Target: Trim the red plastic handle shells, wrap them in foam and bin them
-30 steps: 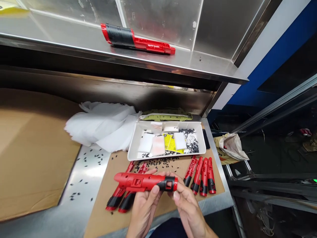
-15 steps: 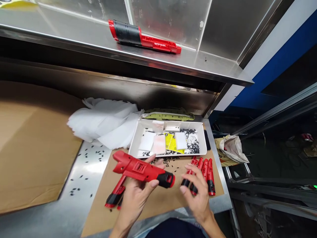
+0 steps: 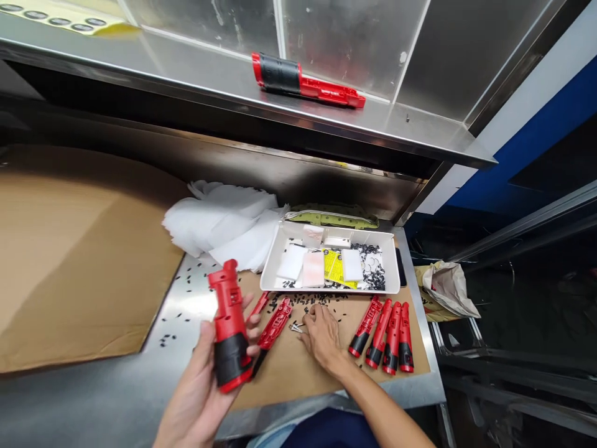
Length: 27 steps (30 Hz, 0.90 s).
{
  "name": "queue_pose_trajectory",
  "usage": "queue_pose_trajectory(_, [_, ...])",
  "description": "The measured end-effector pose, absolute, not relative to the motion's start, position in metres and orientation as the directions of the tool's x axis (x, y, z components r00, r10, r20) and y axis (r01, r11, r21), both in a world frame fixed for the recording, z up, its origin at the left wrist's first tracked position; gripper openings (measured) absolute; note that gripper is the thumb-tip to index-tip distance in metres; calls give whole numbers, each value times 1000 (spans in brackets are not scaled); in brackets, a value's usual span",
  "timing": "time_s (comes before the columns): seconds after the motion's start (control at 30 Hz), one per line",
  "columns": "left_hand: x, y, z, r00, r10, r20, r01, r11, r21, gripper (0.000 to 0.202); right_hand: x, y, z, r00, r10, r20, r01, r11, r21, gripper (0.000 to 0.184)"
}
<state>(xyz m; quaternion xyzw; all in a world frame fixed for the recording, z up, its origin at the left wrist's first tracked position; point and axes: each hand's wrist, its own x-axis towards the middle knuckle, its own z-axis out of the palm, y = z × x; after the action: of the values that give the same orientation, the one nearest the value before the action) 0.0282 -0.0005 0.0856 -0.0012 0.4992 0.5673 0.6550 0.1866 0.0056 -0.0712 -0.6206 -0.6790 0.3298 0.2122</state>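
My left hand [image 3: 205, 379] is closed round a red and black tool housing [image 3: 228, 326], held nearly upright with its black end down. My right hand [image 3: 321, 336] rests palm down on the cardboard sheet [image 3: 298, 373], its fingertips pinched at a few small metal screws [image 3: 295, 326] among scattered black bits. Two red housing halves [image 3: 273, 326] lie just left of that hand. A row of several more red and black housing halves [image 3: 385, 336] lies to its right.
A white tray [image 3: 392, 287] behind the cardboard holds white packets, yellow labels and black rings. White foam sheets [image 3: 224, 224] are piled left of it. A large cardboard panel [image 3: 79, 261] leans at left. Another red housing [image 3: 305, 84] lies on the steel shelf above.
My left hand has swung the housing from lying level to standing upright and moved it left. My right hand has let go of it and reached forward onto the cardboard to the screws.
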Motion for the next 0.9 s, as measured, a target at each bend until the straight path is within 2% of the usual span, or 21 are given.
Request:
queue_pose_trajectory(0.1, [30,-7,84,-62,714,-698,-790,392,472,45,195,6,-64,-142,981,-136,627,-17,-779,17])
queue_pose_trajectory(0.2, [33,-11,80,17,683,-731,-804,443,396,46,213,-4,-47,-147,970,-195,461,-108,-881,11])
queue_pose_trajectory(0.37, [47,-14,76,134,655,-743,-832,483,275,44,239,-25,-10,-146,942,-301,72,-293,-953,38])
queue_pose_trajectory(0.5, [61,-16,72,267,645,-716,-835,526,163,42,250,-41,3,-107,925,-364,-147,-377,-914,37])
queue_pose_trajectory(0.63, [68,-20,73,385,621,-683,-830,557,38,45,256,-54,-1,-34,920,-392,-240,-388,-890,26])
queue_pose_trajectory(0.73, [71,-22,75,437,619,-653,-816,577,1,39,258,-57,-2,30,925,-378,-263,-357,-896,26])
queue_pose_trajectory(0.83, [74,-27,77,477,612,-631,-771,635,33,35,256,-55,9,178,934,-308,-240,-263,-935,27])
queue_pose_trajectory(0.9, [78,-31,79,415,667,-619,-778,613,139,28,254,-51,21,253,936,-246,-227,-190,-955,35])
